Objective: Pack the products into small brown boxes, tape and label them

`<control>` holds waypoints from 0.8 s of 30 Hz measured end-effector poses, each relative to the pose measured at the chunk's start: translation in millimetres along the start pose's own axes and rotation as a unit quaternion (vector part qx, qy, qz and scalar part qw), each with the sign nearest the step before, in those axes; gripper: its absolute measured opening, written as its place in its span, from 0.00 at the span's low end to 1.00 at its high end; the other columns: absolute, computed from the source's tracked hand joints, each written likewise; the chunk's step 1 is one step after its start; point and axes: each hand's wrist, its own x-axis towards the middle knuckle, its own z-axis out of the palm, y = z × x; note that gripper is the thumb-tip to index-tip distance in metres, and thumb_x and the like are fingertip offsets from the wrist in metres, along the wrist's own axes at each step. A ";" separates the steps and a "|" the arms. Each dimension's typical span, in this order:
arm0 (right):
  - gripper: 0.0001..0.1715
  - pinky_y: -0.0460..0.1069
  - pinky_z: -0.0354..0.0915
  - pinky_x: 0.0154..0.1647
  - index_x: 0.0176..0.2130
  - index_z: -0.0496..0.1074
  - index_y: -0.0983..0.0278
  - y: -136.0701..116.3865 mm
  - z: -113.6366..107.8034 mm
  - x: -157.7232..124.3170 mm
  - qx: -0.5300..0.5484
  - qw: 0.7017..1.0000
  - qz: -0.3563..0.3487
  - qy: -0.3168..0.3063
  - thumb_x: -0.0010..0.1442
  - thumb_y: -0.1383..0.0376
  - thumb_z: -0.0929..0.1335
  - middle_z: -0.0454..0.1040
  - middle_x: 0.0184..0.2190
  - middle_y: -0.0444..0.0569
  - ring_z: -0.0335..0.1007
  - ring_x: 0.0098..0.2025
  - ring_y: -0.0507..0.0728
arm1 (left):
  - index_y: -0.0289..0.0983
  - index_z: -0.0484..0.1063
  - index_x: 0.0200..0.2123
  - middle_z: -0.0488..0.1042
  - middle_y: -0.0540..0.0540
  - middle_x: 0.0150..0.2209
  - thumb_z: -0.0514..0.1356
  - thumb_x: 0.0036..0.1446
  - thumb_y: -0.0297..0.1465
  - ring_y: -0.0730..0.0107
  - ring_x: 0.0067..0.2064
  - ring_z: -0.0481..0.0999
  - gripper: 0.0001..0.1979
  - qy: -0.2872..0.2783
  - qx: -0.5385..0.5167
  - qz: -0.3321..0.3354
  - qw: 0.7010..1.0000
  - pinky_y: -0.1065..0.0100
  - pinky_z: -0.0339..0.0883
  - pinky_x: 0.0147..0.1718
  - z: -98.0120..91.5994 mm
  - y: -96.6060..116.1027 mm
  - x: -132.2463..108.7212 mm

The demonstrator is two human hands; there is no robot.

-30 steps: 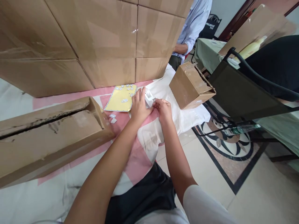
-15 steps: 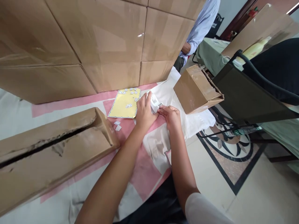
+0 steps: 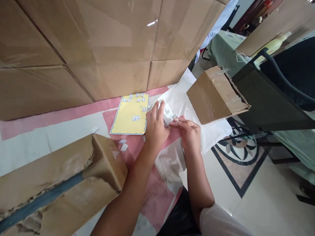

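Observation:
My left hand [image 3: 157, 126] is closed around a white tape dispenser [image 3: 167, 110], its fingers over the left side. Close beside the dispenser's front end, my right hand [image 3: 189, 131] has thumb and fingers pinched together. A thin, clear strip seems to be between those fingertips, most likely tape, though it is too small to see well. Left of my left hand lies a yellow sheet [image 3: 125, 119] with a blue scalloped border. Several small white paper pieces [image 3: 136, 118] rest on it, and loose paper pieces [image 3: 124, 147] lie on the cloth just below.
Large taped cardboard boxes [image 3: 118, 39] form a wall behind the sheet. An open-topped long carton [image 3: 61, 167] lies at left, and a smaller carton [image 3: 209, 95] stands at right on white cloth [image 3: 216, 129]. Beyond it is a dark chair [image 3: 265, 101]. Another person's sleeve [image 3: 219, 24] shows behind the boxes.
The camera view has shifted, showing more of the long carton's opening. My right hand has drawn slightly away from the dispenser, its fingers still pinched; my left hand keeps its hold.

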 end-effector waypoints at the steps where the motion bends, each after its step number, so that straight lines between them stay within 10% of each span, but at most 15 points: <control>1: 0.22 0.51 0.77 0.42 0.14 0.60 0.63 0.4 0.6 -1.0 -0.003 1.000 -0.004 0.004 0.48 0.71 0.73 0.81 0.32 0.45 0.81 0.32 0.55 | 0.36 0.51 0.71 0.58 0.32 0.71 0.64 0.59 0.29 0.43 0.70 0.60 0.40 -0.001 -0.001 0.000 1.000 0.48 0.60 0.67 -0.1 0.0 -0.3; 24: 0.11 0.48 0.73 0.33 0.22 0.78 0.61 7.5 0.4 -8.8 -0.107 0.993 -0.021 0.044 0.54 0.68 0.72 0.83 0.36 0.47 0.77 0.30 0.54 | 0.39 0.52 0.71 0.59 0.33 0.70 0.66 0.61 0.32 0.42 0.68 0.62 0.40 0.003 -0.029 -0.007 1.000 0.49 0.65 0.64 -2.7 1.4 -0.3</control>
